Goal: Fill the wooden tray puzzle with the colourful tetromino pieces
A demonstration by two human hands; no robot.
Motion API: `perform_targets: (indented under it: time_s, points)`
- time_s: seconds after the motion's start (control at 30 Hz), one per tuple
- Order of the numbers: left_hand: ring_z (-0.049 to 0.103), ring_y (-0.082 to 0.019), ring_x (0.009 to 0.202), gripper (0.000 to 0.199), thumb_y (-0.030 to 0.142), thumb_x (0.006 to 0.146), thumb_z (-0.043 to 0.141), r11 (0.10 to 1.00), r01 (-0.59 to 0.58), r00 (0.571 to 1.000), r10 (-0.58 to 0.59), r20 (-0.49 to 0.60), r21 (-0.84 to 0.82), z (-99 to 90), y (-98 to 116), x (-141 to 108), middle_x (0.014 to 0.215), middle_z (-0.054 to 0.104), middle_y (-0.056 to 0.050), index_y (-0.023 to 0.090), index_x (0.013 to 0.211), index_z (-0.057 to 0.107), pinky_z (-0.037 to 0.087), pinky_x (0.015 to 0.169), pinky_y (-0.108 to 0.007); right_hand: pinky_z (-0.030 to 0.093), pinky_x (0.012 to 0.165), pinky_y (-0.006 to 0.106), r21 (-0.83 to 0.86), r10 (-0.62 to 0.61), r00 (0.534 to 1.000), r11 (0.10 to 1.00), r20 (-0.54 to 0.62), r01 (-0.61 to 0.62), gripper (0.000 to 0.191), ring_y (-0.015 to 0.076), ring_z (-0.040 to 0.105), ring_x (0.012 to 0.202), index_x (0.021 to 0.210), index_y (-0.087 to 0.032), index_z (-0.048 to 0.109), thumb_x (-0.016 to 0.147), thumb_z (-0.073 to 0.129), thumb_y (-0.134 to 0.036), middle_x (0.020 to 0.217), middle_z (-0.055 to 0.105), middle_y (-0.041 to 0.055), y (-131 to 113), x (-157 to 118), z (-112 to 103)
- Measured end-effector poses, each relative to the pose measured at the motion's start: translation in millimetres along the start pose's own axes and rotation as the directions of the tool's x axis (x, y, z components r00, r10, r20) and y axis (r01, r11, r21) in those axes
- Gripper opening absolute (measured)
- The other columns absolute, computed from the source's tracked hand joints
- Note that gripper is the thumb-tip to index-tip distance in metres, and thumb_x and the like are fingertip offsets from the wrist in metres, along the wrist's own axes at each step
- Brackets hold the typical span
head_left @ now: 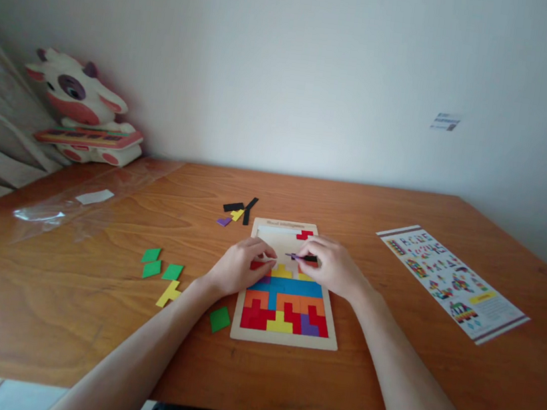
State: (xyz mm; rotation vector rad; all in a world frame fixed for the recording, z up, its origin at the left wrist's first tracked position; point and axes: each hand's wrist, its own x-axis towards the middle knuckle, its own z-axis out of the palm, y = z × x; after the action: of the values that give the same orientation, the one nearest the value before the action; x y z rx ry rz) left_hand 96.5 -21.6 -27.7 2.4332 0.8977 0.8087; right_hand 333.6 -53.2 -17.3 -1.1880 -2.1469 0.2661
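Observation:
A wooden puzzle board (283, 339) lies flat on the table, its lower part filled with red, yellow, purple, orange and blue pieces. My right hand (333, 267) is over the board's upper right, thumb and fingers pinched on a thin dark purple puzzle piece (293, 256) seen edge-on. Something black also shows under those fingers. At the board's left edge rests my left hand (241, 267), fingers curled in and tips close together; what they hold, if anything, is hidden. A red piece (304, 235) sits in the board's top right corner.
Green squares (172, 272) and a yellow piece (169, 294) lie left of the board. Black strips (233, 207) with small yellow and purple pieces are behind it. A printed sheet (449, 282) lies right, a plastic bag (61, 211) left, near a cow-shaped toy keyboard (91, 134).

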Motion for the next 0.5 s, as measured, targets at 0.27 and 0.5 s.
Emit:
perform_targets:
  time_s: [0.27,0.5]
  points:
    - [0.061,-0.019,0.091,0.014,0.026,0.092,0.054,0.986,-0.129,0.991,0.124,0.059,0.104,2.7,-1.1,-0.6,0.096,0.067,-0.007,0.02,0.096,0.067,0.049,0.085,-0.033,0.047,0.085,0.039,-0.132,-0.102,0.979,0.983,0.177,0.127,0.014,0.0221,0.06,0.094,0.084,-0.025,0.073,0.081,0.063,-0.016,0.098,0.07,0.0044,-2.9,-2.5,-5.1]
    - [0.06,-0.019,0.092,0.016,0.027,0.092,0.055,0.982,-0.143,0.989,0.137,0.061,0.119,3.5,-1.5,-0.5,0.098,0.065,-0.007,0.021,0.098,0.069,0.05,0.085,-0.033,0.047,0.089,0.04,-0.071,-0.049,0.992,0.996,0.115,0.058,0.016,0.022,0.061,0.094,0.095,-0.024,0.072,0.084,0.061,-0.019,0.097,0.07,0.0055,-15.7,-1.6,-4.5]
